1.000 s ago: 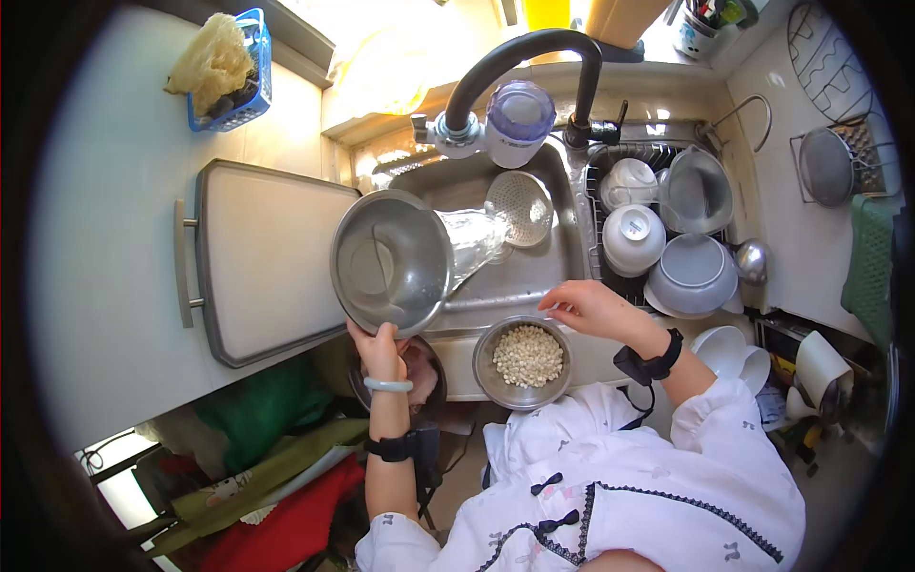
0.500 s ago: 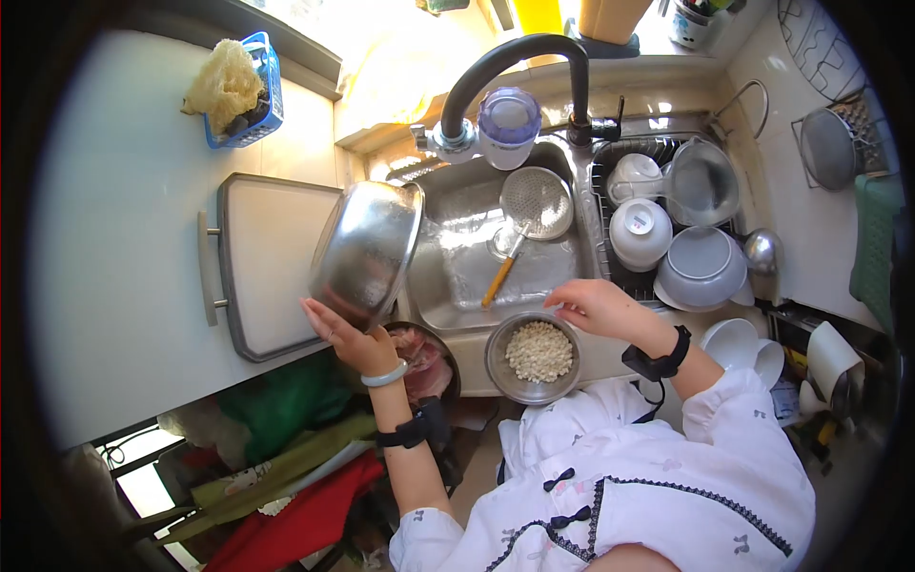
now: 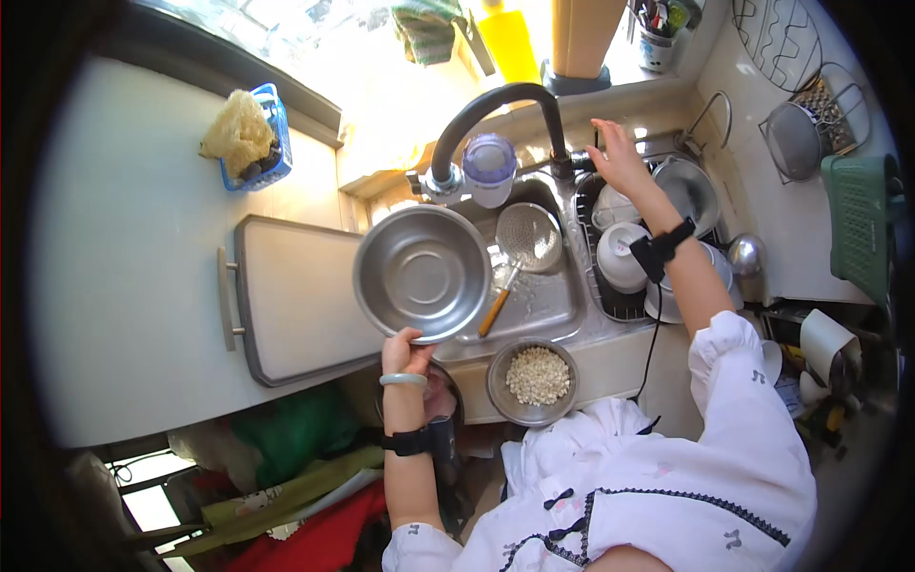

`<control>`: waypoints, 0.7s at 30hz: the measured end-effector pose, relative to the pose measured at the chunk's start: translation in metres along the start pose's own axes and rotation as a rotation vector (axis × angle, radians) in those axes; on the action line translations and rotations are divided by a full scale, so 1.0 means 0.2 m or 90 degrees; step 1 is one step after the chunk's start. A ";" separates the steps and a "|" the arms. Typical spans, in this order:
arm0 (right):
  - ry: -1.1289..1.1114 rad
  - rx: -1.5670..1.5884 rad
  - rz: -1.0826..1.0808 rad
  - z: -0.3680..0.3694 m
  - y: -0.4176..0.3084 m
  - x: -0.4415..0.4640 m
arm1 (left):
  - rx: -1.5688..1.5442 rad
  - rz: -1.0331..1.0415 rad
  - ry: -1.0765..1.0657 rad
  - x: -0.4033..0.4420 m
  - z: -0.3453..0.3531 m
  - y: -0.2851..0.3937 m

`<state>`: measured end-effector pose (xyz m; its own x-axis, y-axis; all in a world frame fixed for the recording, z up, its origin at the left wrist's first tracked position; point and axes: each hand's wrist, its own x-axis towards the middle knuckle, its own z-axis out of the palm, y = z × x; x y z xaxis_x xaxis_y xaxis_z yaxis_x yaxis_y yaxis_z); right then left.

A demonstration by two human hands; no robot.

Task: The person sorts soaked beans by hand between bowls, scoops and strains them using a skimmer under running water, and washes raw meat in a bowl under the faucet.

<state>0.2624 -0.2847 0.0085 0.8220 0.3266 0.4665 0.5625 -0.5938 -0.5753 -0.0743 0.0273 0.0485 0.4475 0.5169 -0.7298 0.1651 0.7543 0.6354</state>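
My left hand (image 3: 408, 353) grips the near rim of a large steel bowl (image 3: 422, 274), which is held over the left part of the sink (image 3: 562, 319) with its inside facing up. Fingers apart, my right hand (image 3: 618, 157) is beside the lever end of the black faucet (image 3: 556, 124); whether it touches the lever is hidden. A round strainer (image 3: 529, 236) with a wooden handle lies in the sink. A smaller steel bowl (image 3: 494, 381) of whitish kernels (image 3: 538, 376) stands at the counter's front edge. No water stream shows.
A dish rack (image 3: 621, 310) with white bowls (image 3: 620, 257) is right of the sink. At the left lie a cutting board (image 3: 305, 300) and a blue basket (image 3: 278, 143). A green basket (image 3: 863, 224) is at the far right. Pinkish meat (image 3: 440, 393) shows below the large bowl.
Water was pouring from the large bowl a second ago; the bowl was tipped, then turned level, and is over the sink. My right hand has moved from beside the kernels up to the faucet.
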 end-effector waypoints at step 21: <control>-0.114 0.283 0.140 -0.24 -0.18 -0.11 | 0.084 -0.075 -0.114 0.29 0.01 -0.17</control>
<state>0.2195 -0.3058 0.0514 0.9051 0.3738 0.2029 0.3268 -0.3058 -0.8943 -0.0531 0.0307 -0.0143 0.5647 0.3396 -0.7522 0.3334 0.7398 0.5844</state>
